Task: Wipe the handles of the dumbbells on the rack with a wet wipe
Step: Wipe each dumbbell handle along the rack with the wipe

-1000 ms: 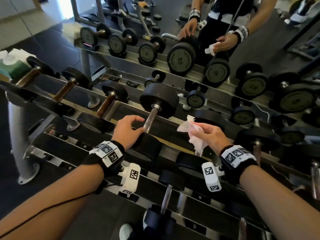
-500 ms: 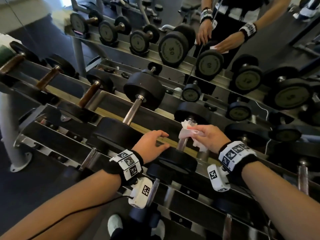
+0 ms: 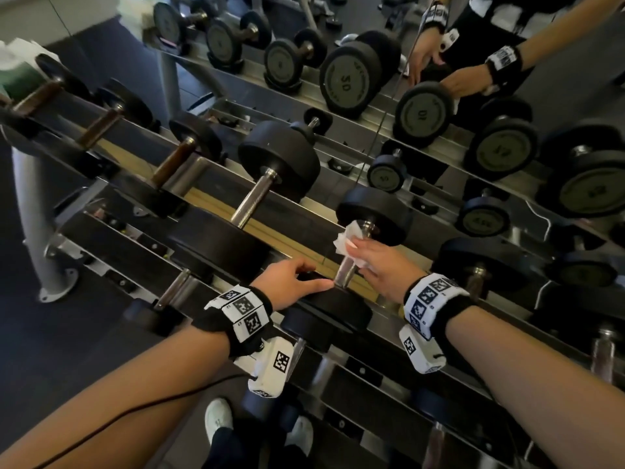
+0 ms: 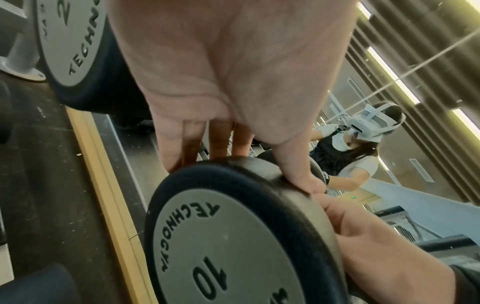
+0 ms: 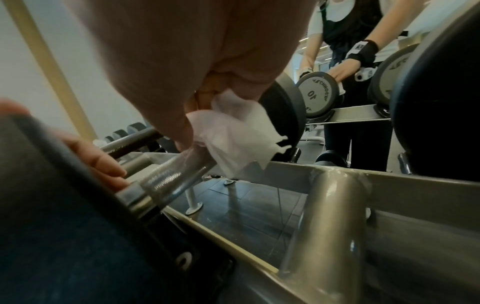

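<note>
— Since a second ago both hands have shifted one dumbbell along: the left hand [image 3: 290,285] has left the big dumbbell [image 3: 257,198] at its 11 o'clock and now rests on the near head of the 10 dumbbell [image 4: 233,242], while the right hand [image 3: 382,265] has carried the wet wipe [image 3: 346,239] onto that dumbbell's handle [image 5: 179,174].

— How will it handle?

— My guess is that the dumbbell is heavy and rigid and will sit still in the rack [image 3: 209,198] under a light rub. Its handle is knurled steel, so it grips the wipe rather than slides. The wipe is soft, thin and limp, and it bunches, so it needs wrapping round the bar and a firm pinch mid-handle between the two heads.

— And the fingers?

— On the left, the fingers [image 4: 218,142] lie fairly straight and close together over the top rim of the head, thumb down its right edge, steadying it rather than clutching. On the right, the fingers are curled, pinching the crumpled wipe against the upper part of the handle, close under the far head [image 3: 375,214] at 12 o'clock from the hand. Whether the wipe goes fully round the bar I cannot tell; the palm hides the far side.

— Where does the dumbbell sit?

— Across the upper rails of the rack, with its handle running towards 1 o'clock.
</note>
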Available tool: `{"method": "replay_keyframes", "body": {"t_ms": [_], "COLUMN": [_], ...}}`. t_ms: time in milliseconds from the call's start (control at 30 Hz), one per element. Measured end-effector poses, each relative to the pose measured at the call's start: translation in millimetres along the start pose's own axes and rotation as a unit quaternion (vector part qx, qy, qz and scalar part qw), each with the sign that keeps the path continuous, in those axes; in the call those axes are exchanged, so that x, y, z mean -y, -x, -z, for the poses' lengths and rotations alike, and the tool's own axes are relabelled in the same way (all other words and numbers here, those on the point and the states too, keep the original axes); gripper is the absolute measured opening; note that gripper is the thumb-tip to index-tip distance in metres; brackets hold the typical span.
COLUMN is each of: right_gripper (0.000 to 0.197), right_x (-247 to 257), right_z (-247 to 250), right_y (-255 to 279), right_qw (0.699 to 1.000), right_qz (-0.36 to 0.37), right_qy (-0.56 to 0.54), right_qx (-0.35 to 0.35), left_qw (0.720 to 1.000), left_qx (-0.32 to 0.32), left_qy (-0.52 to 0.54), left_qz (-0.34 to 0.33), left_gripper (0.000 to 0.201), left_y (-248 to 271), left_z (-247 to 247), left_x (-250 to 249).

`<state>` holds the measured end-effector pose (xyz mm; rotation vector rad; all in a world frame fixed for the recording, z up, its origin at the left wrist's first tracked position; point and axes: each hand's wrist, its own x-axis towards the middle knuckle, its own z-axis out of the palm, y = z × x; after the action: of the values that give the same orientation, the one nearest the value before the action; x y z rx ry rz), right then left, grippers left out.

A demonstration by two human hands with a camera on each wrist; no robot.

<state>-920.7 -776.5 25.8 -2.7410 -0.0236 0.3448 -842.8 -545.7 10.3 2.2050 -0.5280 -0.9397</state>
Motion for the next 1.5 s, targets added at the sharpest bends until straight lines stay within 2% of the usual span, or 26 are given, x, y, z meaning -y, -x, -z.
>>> {"method": "replay_keyframes", "body": {"t_ms": [100,200,267,367,533,633,700,767,833,933,1000,1133,1267,1333,1500], "right_gripper": [0.065,0.077,0.077,0.076,0.071,0.076,0.084,0.09,0.093,0.09,0.084,0.099,0.108,0.106,0.091], "right_x": [-9,-10,-7,-6,-6,11,20,22,19,14,12,12,15,12,8], "right_z": [-3,-9,-11,2,24,12,1,2,13,32,37,19,11,18,31], "right_y": [1,6,5,-4,-12,-6,0,0,-8,-23,-27,-9,-2,-7,-16], "right_qw": [0.994,0.984,0.972,0.962,0.968,0.975,0.97,0.962,0.954,0.965,0.962,0.959,0.931,0.924,0.945], "right_qz": [0.035,0.02,0.031,0.042,-0.004,0.062,0.095,0.093,0.074,0.012,0.003,0.047,0.1,0.097,0.031], "right_qy": [0.094,0.16,0.21,0.228,0.208,0.167,0.151,0.159,0.179,0.149,0.166,0.198,0.242,0.27,0.257], "right_qx": [0.036,0.079,0.104,0.147,0.143,0.131,0.162,0.199,0.23,0.213,0.216,0.196,0.253,0.252,0.202], "left_qw": [1.0,1.0,0.999,0.999,0.998,0.998,0.998,0.998,0.998,0.998,0.997,0.996,0.997,0.997,0.997], "left_qx": [-0.004,-0.007,-0.013,-0.013,-0.013,-0.016,-0.02,-0.019,-0.019,-0.021,-0.022,-0.026,-0.021,-0.017,-0.008], "left_qy": [0.006,0.025,0.031,0.047,0.054,0.056,0.056,0.056,0.054,0.063,0.074,0.08,0.07,0.068,0.067], "left_qz": [-0.002,0.001,0.002,0.006,0.006,0.015,0.014,0.011,0.011,0.017,0.019,0.023,0.026,0.029,0.036], "left_gripper": [0.059,0.038,0.033,0.026,0.038,0.043,0.037,0.036,0.042,0.056,0.06,0.059,0.057,0.06,0.066], "left_y": [1,2,3,4,3,3,4,4,3,3,4,4,2,1,0], "left_z": [-1,-3,-4,-6,-8,-9,-9,-8,-8,-7,-7,-7,-5,-4,-1], "left_x": [0,1,2,3,5,5,4,4,5,7,8,9,9,9,7]}}
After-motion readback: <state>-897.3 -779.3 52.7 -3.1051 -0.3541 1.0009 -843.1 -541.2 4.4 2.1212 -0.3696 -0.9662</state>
